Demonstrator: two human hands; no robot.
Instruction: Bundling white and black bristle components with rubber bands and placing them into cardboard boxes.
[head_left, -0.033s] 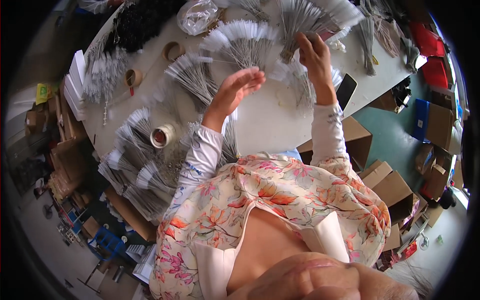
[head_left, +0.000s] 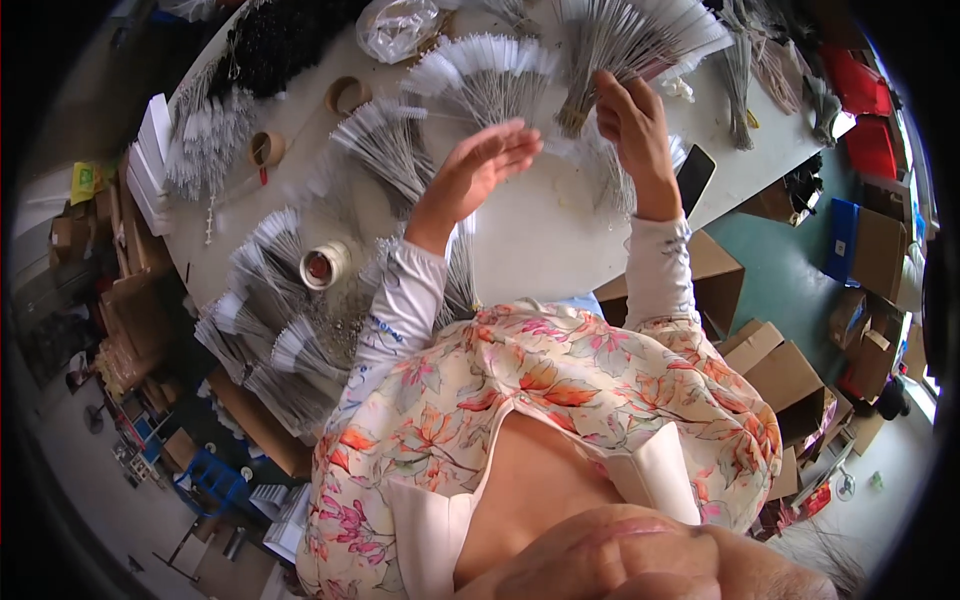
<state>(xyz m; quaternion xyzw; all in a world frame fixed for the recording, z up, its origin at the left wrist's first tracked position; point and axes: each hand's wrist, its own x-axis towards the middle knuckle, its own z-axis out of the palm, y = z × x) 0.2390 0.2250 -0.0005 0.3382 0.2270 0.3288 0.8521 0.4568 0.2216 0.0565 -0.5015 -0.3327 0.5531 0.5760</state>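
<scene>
My left hand (head_left: pixel 480 168) hovers over the table with its fingers stretched out, holding nothing. It is nearest to a bundle of thin grey-wire brushes with white bristle tips (head_left: pixel 385 150). Farther right, my right hand (head_left: pixel 635 125) has its fingers curled and pinched together at the stems of a large upright-fanned brush bundle (head_left: pixel 600 60). What lies between those fingertips is too small to make out. Another wide fan of white-tipped brushes (head_left: pixel 485 75) lies between and beyond the hands. Beneath my right hand, a looser group of brushes (head_left: pixel 610 175) is partly covered.
The pale table (head_left: pixel 545 255) carries more brush bundles (head_left: pixel 270 250) on the left, a tape roll (head_left: pixel 266 150), a round tub (head_left: pixel 325 264) and a clear plastic bag (head_left: pixel 398 30). A phone (head_left: pixel 694 178) rests at the right edge. Cardboard boxes (head_left: pixel 790 370) stand on the floor.
My left hand has shifted slightly up and to the right. My right hand has moved a little down and to the right, its fingers still curled.
</scene>
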